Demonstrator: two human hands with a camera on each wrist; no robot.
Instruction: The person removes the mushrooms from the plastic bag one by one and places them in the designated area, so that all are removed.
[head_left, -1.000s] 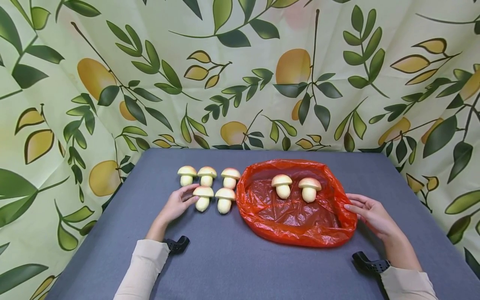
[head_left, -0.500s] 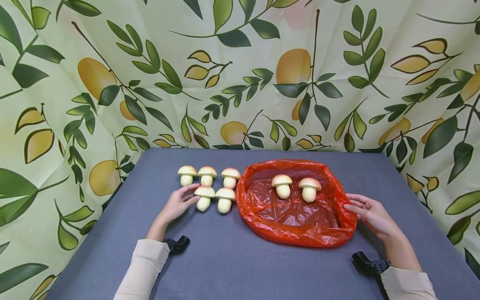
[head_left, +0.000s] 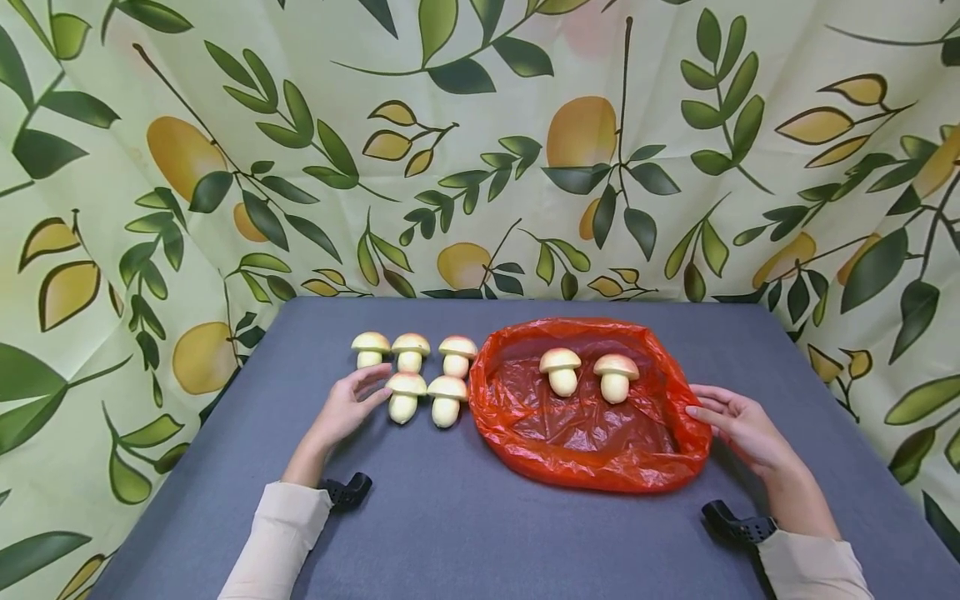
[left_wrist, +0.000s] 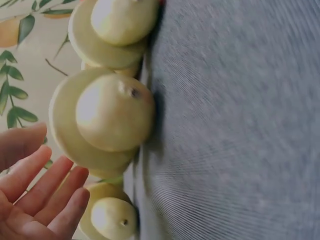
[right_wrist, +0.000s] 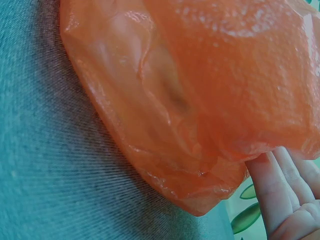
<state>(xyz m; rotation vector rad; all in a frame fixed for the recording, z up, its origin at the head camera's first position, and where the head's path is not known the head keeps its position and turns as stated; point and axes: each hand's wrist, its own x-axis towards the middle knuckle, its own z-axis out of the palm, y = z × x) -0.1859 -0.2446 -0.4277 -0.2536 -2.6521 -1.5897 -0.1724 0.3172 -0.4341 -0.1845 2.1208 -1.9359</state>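
Note:
In the head view my left hand is at the left of the front row of toy mushrooms, its thumb and fingers spread apart and holding nothing. Its fingertips come right up to the nearest toy mushroom. A second toy mushroom lies to the right of that one. The left wrist view shows the loosely extended fingers beside a mushroom's cap and rounded stem. At the right, my right hand holds the side of a red plastic bag, thumb on the near side. Two mushrooms lie inside the bag.
Behind the front pair stands a row of three more mushrooms. The bag's left rim comes close to the rightmost mushrooms. A grey cloth-covered table lies beneath everything, with a leaf-and-fruit patterned curtain along its back and sides.
The nearest mushroom in the front row shifted slightly to the right, toward its neighbour. My left hand has since drawn back a little to the left. My right hand stays on the bag.

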